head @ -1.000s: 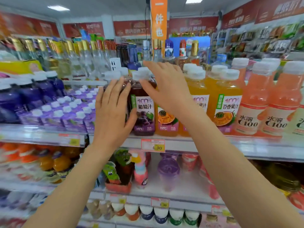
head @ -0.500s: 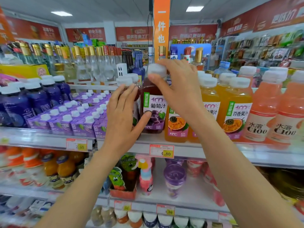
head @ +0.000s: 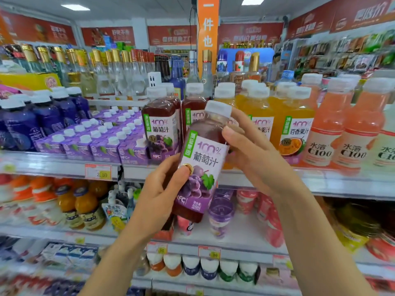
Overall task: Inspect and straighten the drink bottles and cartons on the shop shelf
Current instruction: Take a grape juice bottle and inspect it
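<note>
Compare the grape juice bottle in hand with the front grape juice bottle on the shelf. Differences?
The held bottle is gripped by the left hand low and the right hand near the neck; the shelf bottle stands untouched on the shelf. The held bottle tilts, cap rightward; the shelf bottle is upright. Both have white caps, dark juice and purple grape labels.

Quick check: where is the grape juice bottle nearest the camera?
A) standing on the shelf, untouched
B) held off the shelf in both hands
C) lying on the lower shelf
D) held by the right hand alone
B: the grape juice bottle is tilted in front of the shelf rail, the left hand gripping its lower label and the right hand gripping its shoulder.
</note>
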